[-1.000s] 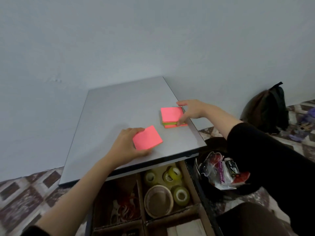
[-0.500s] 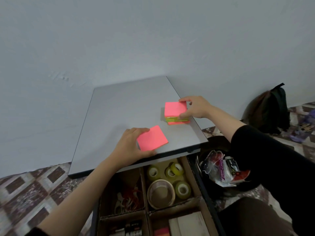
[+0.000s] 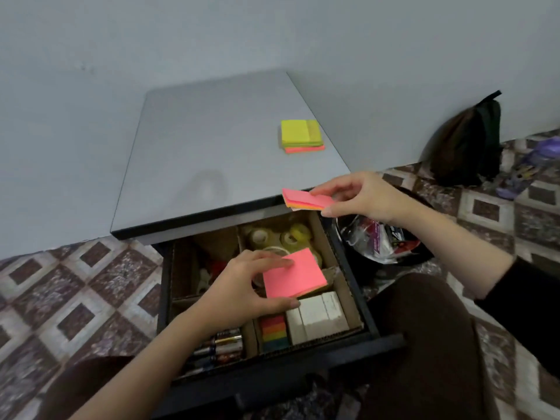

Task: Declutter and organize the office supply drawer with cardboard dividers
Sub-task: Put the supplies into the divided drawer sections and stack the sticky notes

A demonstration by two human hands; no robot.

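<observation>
Front of drawer: batteries at left; rainbow notes and white blocks at right, so little room is judged left there. Pink pad now lifted off surface, gripped between thumb and fingers of left hand, held over tape rolls. Thin pink stack pinched by right hand at front right corner of surface. Yellow-topped stack uncovered, left near right edge, not yet filed.

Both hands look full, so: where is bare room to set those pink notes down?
Most of the grey cabinet top is bare, left of and in front of the yellow-topped note stack. The drawer is crowded: tape rolls at back right, batteries at front left.
</observation>
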